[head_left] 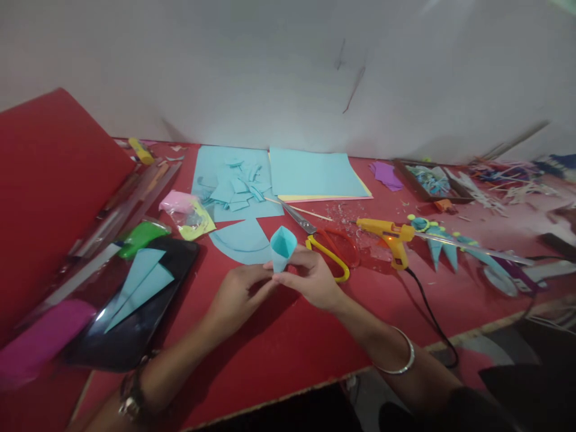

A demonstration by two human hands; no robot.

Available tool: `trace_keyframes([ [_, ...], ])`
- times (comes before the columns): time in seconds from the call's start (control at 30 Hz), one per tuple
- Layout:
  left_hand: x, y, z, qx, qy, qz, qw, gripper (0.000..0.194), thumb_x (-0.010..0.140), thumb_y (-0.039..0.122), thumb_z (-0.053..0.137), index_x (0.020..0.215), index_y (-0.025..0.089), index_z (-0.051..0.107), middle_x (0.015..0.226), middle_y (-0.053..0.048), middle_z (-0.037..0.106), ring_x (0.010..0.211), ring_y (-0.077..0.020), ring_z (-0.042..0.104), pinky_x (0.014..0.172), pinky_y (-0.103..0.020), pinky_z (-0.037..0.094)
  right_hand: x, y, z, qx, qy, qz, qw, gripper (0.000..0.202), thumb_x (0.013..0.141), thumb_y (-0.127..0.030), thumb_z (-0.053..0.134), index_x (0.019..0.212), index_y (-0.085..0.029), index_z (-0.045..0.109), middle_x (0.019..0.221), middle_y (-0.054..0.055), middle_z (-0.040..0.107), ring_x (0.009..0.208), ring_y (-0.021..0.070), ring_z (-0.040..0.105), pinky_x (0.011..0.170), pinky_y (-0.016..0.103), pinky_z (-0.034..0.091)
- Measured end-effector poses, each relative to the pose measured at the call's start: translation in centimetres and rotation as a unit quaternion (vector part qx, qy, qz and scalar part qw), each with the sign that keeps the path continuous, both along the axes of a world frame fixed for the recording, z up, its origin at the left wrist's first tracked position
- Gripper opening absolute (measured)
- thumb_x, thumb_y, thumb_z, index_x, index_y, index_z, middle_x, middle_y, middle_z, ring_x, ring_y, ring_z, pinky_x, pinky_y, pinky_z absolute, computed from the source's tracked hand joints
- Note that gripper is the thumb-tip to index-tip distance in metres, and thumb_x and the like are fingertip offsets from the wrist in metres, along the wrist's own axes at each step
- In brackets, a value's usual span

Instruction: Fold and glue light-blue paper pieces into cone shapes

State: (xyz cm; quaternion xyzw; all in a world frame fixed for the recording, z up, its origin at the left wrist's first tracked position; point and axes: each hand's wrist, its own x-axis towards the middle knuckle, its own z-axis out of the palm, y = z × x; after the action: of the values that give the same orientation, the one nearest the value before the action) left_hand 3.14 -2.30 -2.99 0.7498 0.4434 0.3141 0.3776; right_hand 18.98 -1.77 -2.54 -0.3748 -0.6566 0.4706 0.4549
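Between my two hands is a light blue paper cone [283,246], its wide mouth facing up and its tip pointing down. My right hand [312,276] is closed on its right side, thumb in front and fingers behind. From the left, my left hand [243,291] pinches the cone low down, its fingertips partly hidden behind the paper. Just beyond the cone lies a cut blue paper piece with a curved edge [240,240]. Scissors [333,246] with red and yellow handles rest close to my right hand.
A yellow glue gun [387,235] with a black cord stands to the right, near several finished blue cones [443,245]. Paper sheets [312,173] and scraps [238,186] lie at the back by the wall. Two folded blue papers [139,285] sit on a black tablet-like slab [175,264] at left.
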Motion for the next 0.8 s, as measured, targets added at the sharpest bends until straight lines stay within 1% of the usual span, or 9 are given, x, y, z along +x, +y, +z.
trace_keyframes([
  [0.23,-0.2,0.1,-0.3,0.069,0.042,-0.007,0.997,0.027,0.081,0.028,0.045,0.061,0.021,0.061,0.061,-0.003,0.064,0.056,-0.0143,0.055,0.056,-0.023,0.038,-0.1,0.0,-0.1,-0.002,-0.013,0.017,1.000,0.026,0.073,-0.047,0.064,0.070,-0.021,0.068,0.075,0.003,0.056,0.079,0.0181,0.055,0.072,0.031,0.046],
  [0.4,-0.2,0.2,-0.4,0.089,0.057,-0.009,0.994,0.030,0.082,0.028,0.043,0.056,0.020,0.057,0.053,-0.001,0.058,0.051,-0.0134,0.051,0.053,-0.023,0.036,-0.2,0.0,-0.1,0.010,-0.009,0.024,1.000,0.024,0.074,-0.044,0.064,0.069,-0.020,0.066,0.075,0.002,0.056,0.078,0.0173,0.055,0.071,0.030,0.045],
  [0.5,-0.3,0.1,0.0,0.097,0.068,-0.004,0.993,0.034,0.083,0.030,0.041,0.053,0.019,0.054,0.050,-0.001,0.056,0.049,-0.0128,0.050,0.051,-0.022,0.034,-0.2,0.2,-0.1,0.018,-0.014,0.027,0.999,0.022,0.074,-0.042,0.064,0.072,-0.020,0.067,0.074,0.002,0.056,0.073,0.0156,0.053,0.069,0.029,0.044],
  [0.57,-0.6,-0.2,0.6,0.088,0.092,0.005,0.992,0.037,0.084,0.032,0.042,0.051,0.019,0.052,0.049,0.000,0.055,0.048,-0.0127,0.050,0.050,-0.022,0.033,0.0,0.3,-0.1,0.026,-0.021,0.023,0.999,0.021,0.074,-0.041,0.065,0.079,-0.020,0.068,0.075,0.001,0.055,0.070,0.0144,0.052,0.067,0.029,0.044],
  [0.63,-1.2,-0.8,1.3,0.066,0.129,0.017,0.989,0.037,0.084,0.034,0.043,0.051,0.019,0.051,0.049,0.000,0.057,0.048,-0.0128,0.051,0.050,-0.022,0.033,0.2,0.5,0.0,0.034,-0.027,0.015,0.999,0.021,0.075,-0.038,0.063,0.086,-0.020,0.068,0.076,0.002,0.056,0.069,0.0134,0.053,0.067,0.028,0.044],
  [0.7,-2.4,-1.6,2.0,0.045,0.168,0.038,0.984,0.036,0.083,0.037,0.045,0.052,0.019,0.053,0.051,0.001,0.059,0.050,-0.0131,0.053,0.052,-0.023,0.034,0.4,0.7,0.1,0.035,-0.049,-0.002,0.998,0.018,0.079,-0.033,0.059,0.089,-0.020,0.067,0.077,0.002,0.057,0.069,0.0125,0.053,0.066,0.027,0.044],
  [0.77,-4.1,-2.5,2.5,0.039,0.208,0.080,0.974,0.036,0.081,0.040,0.046,0.051,0.020,0.053,0.049,0.001,0.057,0.048,-0.0134,0.052,0.050,-0.023,0.031,0.6,0.8,0.1,0.036,-0.088,-0.021,0.995,0.015,0.081,-0.027,0.055,0.088,-0.020,0.067,0.078,0.002,0.058,0.069,0.0120,0.054,0.064,0.026,0.043],
  [0.8,-5.3,-3.0,2.6,0.035,0.228,0.117,0.966,0.038,0.080,0.042,0.047,0.050,0.020,0.051,0.047,0.001,0.055,0.045,-0.0133,0.049,0.047,-0.024,0.028,0.7,0.8,0.1,0.042,-0.107,-0.028,0.993,0.015,0.082,-0.025,0.054,0.087,-0.020,0.067,0.078,0.002,0.059,0.069,0.0120,0.054,0.063,0.025,0.043],
])
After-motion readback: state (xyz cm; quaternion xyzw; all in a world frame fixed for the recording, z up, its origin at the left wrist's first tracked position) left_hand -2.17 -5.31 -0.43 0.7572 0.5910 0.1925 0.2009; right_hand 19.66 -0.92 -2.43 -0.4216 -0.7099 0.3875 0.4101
